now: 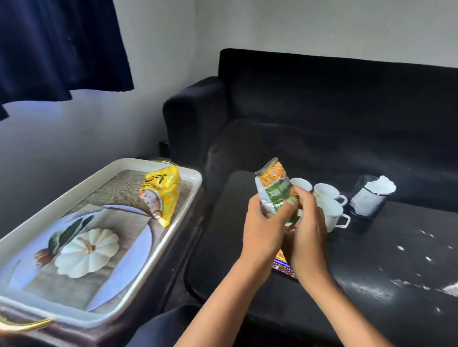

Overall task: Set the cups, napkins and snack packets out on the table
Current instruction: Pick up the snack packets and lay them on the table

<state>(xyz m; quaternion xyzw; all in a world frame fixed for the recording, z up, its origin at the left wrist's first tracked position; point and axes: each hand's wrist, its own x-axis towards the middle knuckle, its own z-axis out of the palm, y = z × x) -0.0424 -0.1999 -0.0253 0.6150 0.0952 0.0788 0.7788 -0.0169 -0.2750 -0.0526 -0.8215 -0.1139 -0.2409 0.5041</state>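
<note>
Both hands on 1 green-and-orange snack packet (274, 193), held upright at frame centre, above the near-left part of the black table (375, 256). Left hand (263, 226) has fingers and thumb curled round its lower half; right hand (308, 222) wraps the right edge from behind, fingers mostly hidden. 2-handed hold looks like steadying or turning it before setting it down, my guess. Under the wrists, 1 more packet (284, 266) lies flat on the table, only a patterned corner showing. 1 yellow packet (161, 194) leans against the far right wall of the white tray (39, 229) at left of frame, probably next to move. Count: 3 packets, 1 in hand, 1 on table, 1 in tray. 3 white cups (328, 202) clustered just right of centre, handles pointing right, touching or nearly so. 1 dark holder with white napkins (372, 196) just right of the cups; number of napkins can't be told. Cups and napkins look done; packets remain.
</note>
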